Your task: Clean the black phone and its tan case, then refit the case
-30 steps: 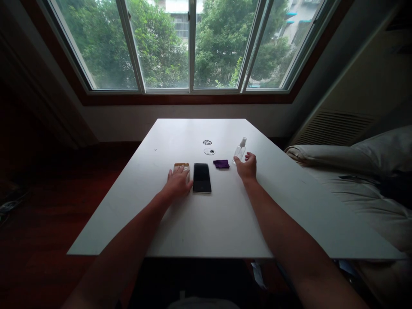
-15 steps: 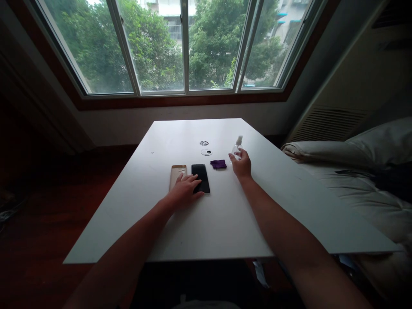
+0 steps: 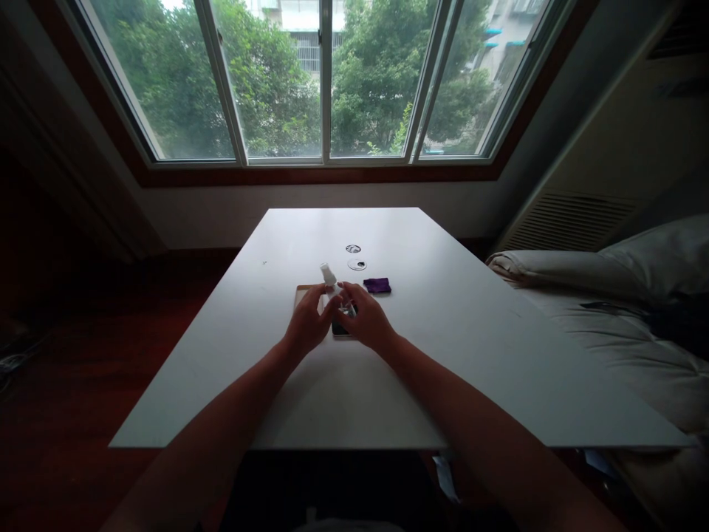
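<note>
A clear spray bottle (image 3: 329, 276) with a white spray head is held above the middle of the table, tilted to the left. My right hand (image 3: 368, 318) is closed around its body. My left hand (image 3: 306, 321) meets it from the other side, fingers curled in against the bottle near its neck. Beneath the hands lies a smartphone (image 3: 342, 333) with a black screen, mostly covered from view. Partly hidden behind my left hand is a gold phone case (image 3: 303, 291). A folded purple cloth (image 3: 377, 285) rests to the right of the phone.
Two small round flat pieces (image 3: 353, 249) (image 3: 357, 264) lie farther back on the white table (image 3: 443, 369). Beyond the table is a wall with a wide window (image 3: 326, 89). Pale padded bedding (image 3: 587, 295) borders the right side.
My right hand has brought the spray bottle leftward from beside the cloth to above the phone. My left hand has left the phone and case and come up to the bottle.
</note>
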A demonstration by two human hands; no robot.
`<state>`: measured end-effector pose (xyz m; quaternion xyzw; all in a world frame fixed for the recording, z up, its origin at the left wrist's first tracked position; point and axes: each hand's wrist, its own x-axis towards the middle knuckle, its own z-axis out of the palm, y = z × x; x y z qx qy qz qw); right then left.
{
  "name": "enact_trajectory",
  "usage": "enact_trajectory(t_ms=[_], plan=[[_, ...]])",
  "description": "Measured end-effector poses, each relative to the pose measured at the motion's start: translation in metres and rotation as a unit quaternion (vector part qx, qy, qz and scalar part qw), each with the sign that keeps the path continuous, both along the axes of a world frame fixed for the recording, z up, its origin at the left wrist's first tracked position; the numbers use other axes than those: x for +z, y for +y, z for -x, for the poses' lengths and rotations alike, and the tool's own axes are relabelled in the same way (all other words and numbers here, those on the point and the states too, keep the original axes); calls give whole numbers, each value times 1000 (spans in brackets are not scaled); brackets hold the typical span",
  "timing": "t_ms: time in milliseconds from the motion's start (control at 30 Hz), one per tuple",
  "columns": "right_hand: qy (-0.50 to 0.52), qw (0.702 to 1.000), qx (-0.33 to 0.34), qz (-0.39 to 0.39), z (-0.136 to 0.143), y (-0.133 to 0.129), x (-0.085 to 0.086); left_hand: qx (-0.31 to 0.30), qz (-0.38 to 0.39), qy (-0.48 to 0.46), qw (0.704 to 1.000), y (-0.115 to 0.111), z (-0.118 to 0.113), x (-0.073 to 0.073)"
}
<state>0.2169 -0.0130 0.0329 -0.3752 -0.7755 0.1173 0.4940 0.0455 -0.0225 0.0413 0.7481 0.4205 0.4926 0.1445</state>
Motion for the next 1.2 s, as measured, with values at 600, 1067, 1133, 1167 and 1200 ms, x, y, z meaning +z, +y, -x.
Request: enact_trajectory(t_ms=[600,1067,1133,1167,1200], plan=[[120,988,-85,57,-30,0,20,15,-18,45,999,-1,5,4],[95,977,-159,104,-47,11,30,59,-8,101,993,12,24,3],[80,967,-218,104,-65,21,29,75,0,90,993,14,27,3],[69,959,-252,107,-75,27,28,81,3,85,993,14,28,3],[56,950,-284,117,-85,33,25,86,6,81,993,14,28,3]])
